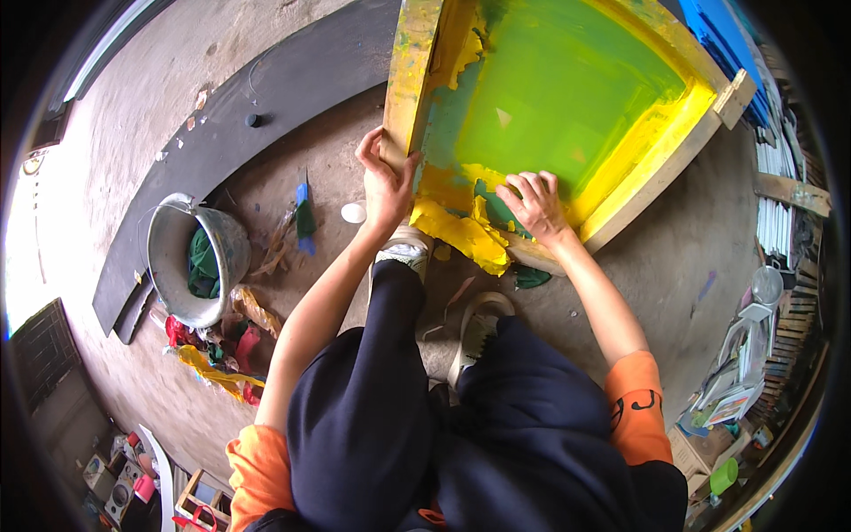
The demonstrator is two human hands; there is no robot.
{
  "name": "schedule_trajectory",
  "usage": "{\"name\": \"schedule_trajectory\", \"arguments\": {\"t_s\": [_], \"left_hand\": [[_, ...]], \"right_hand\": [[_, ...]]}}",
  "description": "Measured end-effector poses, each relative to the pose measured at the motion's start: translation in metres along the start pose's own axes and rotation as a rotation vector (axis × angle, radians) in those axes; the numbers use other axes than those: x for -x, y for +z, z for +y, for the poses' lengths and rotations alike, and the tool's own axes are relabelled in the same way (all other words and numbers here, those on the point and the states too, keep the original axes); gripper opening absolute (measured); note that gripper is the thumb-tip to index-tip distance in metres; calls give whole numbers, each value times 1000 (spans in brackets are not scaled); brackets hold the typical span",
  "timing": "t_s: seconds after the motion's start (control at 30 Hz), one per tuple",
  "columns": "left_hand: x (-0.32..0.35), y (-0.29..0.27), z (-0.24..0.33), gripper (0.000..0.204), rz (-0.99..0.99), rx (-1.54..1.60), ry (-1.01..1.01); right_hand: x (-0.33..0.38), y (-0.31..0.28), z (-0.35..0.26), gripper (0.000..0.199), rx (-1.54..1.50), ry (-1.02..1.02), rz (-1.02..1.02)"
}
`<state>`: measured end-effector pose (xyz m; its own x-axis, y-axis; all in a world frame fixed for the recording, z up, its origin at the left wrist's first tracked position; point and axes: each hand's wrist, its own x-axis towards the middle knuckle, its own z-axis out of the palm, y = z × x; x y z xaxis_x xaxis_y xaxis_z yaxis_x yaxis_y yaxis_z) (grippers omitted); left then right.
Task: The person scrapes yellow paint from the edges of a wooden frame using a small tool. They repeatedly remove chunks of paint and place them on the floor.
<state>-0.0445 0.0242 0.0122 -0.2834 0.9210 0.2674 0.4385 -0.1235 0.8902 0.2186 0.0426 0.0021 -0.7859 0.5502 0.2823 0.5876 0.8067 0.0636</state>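
A wooden screen-printing frame [410,66] with green mesh [567,89] leans in front of my feet. Yellow ink-stained tape lines its inside edges. My left hand [386,182] is wrapped round the left side rail, thumb toward me. At the lower rail, a crumpled yellow strip [465,238] of tape or film has come loose and hangs over the wood. My right hand [536,206] is closed beside it, fingers curled against the mesh's lower edge near a dark green patch. Whatever its fingertips pinch is hidden.
A grey metal bucket [223,262] with dark green cloth stands at the left, by coloured scraps [232,359]. A long curved black panel [292,84] lies behind it. A blue-handled tool [304,217] and white round lid [353,213] rest on the floor. Stacked slats [776,213] line the right.
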Motion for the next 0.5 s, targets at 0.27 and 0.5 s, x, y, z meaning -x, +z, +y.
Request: {"name": "schedule_trajectory", "arguments": {"t_s": [0.27,0.5], "left_hand": [[0,0,0,65,14,-29,-15],[1,-4,4,63,-7,13,-28]], "right_hand": [[1,22,-3,18,-60,55,159],[1,-3,-32,12,-36,609,366]]}}
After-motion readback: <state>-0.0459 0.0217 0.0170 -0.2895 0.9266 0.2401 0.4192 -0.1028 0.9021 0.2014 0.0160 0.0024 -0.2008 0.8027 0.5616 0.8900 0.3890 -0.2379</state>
